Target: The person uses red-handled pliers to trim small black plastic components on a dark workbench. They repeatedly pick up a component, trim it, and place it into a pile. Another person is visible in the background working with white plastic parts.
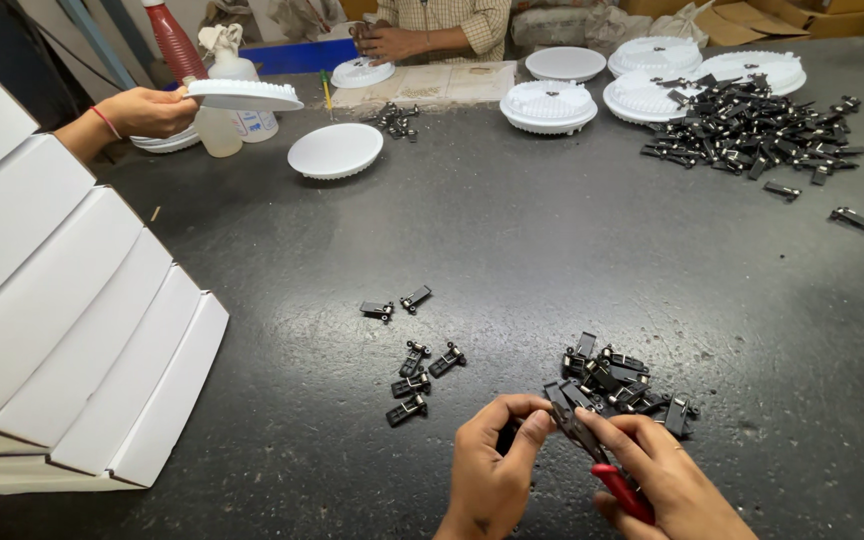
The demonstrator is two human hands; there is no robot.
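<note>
Both hands meet low and close, fingertips nearly touching; the left hand (492, 465) curls in a pinch, thumb against forefinger, while the right hand (657, 480) is closed, knuckles up

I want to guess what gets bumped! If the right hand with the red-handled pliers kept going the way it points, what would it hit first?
Probably the small pile of black clips, just beyond the right hand and its pliers. Depth is hard to judge.

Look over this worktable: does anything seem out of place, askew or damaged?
Nothing looks damaged or spilled. Two black clips lie apart from the big heap at far right, and the white boxes at left lean fanned out rather than squarely stacked.
</note>
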